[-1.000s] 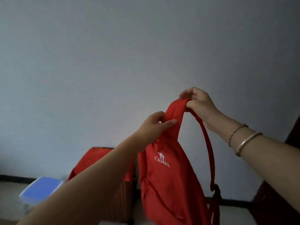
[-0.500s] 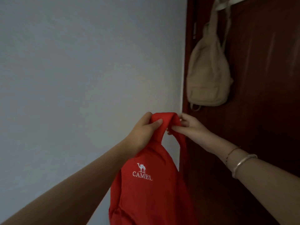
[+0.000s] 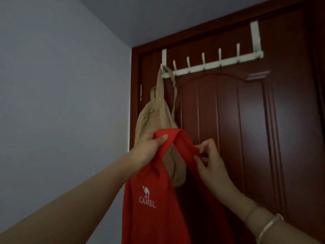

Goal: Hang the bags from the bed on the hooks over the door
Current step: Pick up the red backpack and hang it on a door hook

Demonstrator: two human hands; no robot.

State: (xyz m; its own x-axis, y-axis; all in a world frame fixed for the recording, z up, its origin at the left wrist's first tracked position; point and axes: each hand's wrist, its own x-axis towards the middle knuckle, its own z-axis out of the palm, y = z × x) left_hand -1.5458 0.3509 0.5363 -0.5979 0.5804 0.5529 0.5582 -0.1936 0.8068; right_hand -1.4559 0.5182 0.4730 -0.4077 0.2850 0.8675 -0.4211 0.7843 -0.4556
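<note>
I hold a red bag (image 3: 154, 208) with a white CAMEL logo up in front of a dark brown door (image 3: 237, 120). My left hand (image 3: 149, 148) grips the left side of its strap loop. My right hand (image 3: 209, 155) pinches the right side of the same strap between thumb and fingers. A white over-door hook rack (image 3: 212, 65) spans the top of the door, above both hands. A beige bag (image 3: 158, 124) hangs by its strap from the rack's leftmost hook, partly behind the red bag.
A pale grey wall (image 3: 61, 103) meets the door frame on the left. Several free hooks stick up along the rack to the right of the beige bag.
The view has swung from the wall to the door and tilted up, so the hook rack is now in sight. Both hands have lifted the red bag's strap up in front of the beige bag.
</note>
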